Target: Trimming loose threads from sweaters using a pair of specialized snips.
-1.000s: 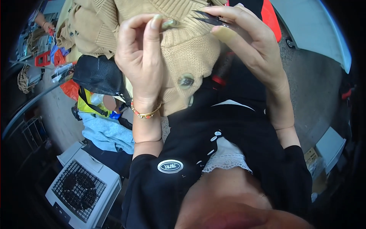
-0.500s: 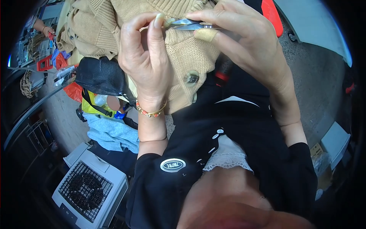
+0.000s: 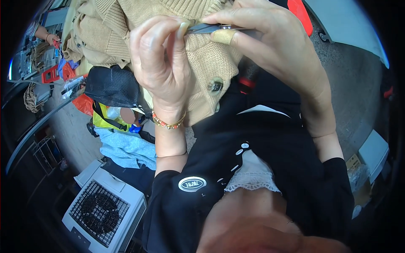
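A tan knitted cardigan [image 3: 209, 59] with ribbed bands lies spread beneath my hands, its lower part hanging toward my lap. One large dark, glossy button [image 3: 215, 85] shows near its edge. My right hand [image 3: 274, 38] is closed around small metal thread snips [image 3: 206, 28], with a yellowish covering on the thumb tip. The snips' blades point left and lie together. Their tips reach the pinched thumb and forefinger of my left hand [image 3: 162, 57], just above the knit. What those left fingers pinch is mostly hidden and too small to name.
More tan knitwear [image 3: 99, 36] is heaped at the far left. Below it are a black mesh bag [image 3: 112, 86], a yellow bag [image 3: 103, 116] and light blue cloth [image 3: 126, 145]. A white fan unit [image 3: 105, 211] stands lower left. Another person's hand [image 3: 51, 38] shows far left.
The snips' blades, apart before, have come together. My left fingertips have shifted slightly right, and the pale bit between them no longer shows clearly.
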{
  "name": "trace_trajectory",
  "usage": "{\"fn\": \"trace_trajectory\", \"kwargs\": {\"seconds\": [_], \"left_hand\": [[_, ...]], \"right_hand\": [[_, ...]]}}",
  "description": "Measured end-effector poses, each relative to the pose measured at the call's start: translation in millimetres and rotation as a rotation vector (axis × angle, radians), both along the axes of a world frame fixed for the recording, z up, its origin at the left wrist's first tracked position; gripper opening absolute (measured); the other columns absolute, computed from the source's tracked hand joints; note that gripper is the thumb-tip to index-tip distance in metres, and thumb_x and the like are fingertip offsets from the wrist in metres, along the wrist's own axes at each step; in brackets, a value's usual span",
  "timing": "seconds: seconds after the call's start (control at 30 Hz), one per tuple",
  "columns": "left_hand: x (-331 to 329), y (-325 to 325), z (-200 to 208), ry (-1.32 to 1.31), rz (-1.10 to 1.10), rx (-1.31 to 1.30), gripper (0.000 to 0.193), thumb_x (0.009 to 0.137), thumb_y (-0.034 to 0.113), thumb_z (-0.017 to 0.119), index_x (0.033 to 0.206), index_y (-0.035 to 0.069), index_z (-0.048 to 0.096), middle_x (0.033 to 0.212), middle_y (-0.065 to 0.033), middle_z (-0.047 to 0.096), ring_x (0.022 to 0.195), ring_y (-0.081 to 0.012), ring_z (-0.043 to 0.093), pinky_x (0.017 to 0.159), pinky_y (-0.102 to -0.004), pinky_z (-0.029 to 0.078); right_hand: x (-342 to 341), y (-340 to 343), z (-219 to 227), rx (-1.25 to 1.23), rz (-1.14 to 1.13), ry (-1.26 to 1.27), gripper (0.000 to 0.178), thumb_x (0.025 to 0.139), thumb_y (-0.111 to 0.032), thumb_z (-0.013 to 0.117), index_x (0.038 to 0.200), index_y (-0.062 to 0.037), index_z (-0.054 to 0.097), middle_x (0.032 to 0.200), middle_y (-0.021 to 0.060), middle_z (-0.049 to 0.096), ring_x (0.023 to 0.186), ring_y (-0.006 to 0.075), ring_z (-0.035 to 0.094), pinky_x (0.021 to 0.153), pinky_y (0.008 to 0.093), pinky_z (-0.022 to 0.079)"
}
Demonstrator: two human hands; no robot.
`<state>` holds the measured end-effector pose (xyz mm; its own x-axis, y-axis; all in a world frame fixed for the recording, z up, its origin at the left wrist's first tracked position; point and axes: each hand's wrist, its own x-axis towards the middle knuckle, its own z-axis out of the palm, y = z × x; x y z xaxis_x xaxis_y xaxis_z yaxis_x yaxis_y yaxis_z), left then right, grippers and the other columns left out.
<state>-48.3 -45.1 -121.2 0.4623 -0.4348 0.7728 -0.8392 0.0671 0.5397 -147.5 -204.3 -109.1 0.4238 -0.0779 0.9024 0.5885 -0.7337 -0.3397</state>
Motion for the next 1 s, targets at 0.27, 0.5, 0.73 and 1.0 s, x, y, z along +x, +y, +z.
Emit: {"fn": "trace_trajectory", "kwargs": {"seconds": [0.27, 0.5, 0.73, 1.0], "left_hand": [[-2, -1, -4, -0.008, -0.051, -0.054, 0.017, 0.086, -0.003, 0.068, 0.102, 0.001, 0.062, 0.097, -0.0125, 0.063, 0.085, -0.0189, 0.061, 0.071, -0.0268, 0.051], [-11, 8, 7, 0.476, -0.153, -0.078, 0.022, 0.093, 0.001, 0.061, 0.114, -0.003, 0.054, 0.118, -0.0167, 0.061, 0.087, -0.0093, 0.062, 0.076, -0.0212, 0.052], [-15, 26, 21, 0.802, -0.273, 0.067, 0.062, 0.079, -0.011, 0.072, 0.134, -0.004, 0.045, 0.127, -0.0155, 0.054, 0.107, -0.0172, 0.062, 0.091, -0.0271, 0.053], [-7, 28, 8, 0.815, -0.212, -0.042, 0.055, 0.081, -0.015, 0.067, 0.133, -0.007, 0.05, 0.115, -0.0143, 0.062, 0.1, -0.0176, 0.066, 0.088, -0.0266, 0.056]], "right_hand": [[-3, 0, -1, 0.032, 0.04, 0.063, 0.021, 0.084, -0.015, 0.07, 0.101, -0.0026, 0.071, 0.077, 0.0134, 0.062, 0.072, 0.028, 0.061, 0.066, 0.0348, 0.049], [-20, 12, 41, 0.442, 0.079, 0.856, 0.022, 0.086, -0.013, 0.07, 0.104, -0.0004, 0.07, 0.079, 0.0128, 0.063, 0.073, 0.022, 0.062, 0.065, 0.0299, 0.048], [5, 10, -6, 0.171, 0.289, 0.086, 0.027, 0.089, -0.011, 0.069, 0.112, 0.0037, 0.067, 0.093, 0.0122, 0.068, 0.082, 0.0145, 0.063, 0.072, 0.0258, 0.05], [-18, 13, 35, 0.624, 0.178, 0.818, 0.026, 0.087, -0.008, 0.071, 0.11, 0.0047, 0.068, 0.083, 0.0059, 0.065, 0.074, 0.0092, 0.057, 0.066, 0.022, 0.046]]}}
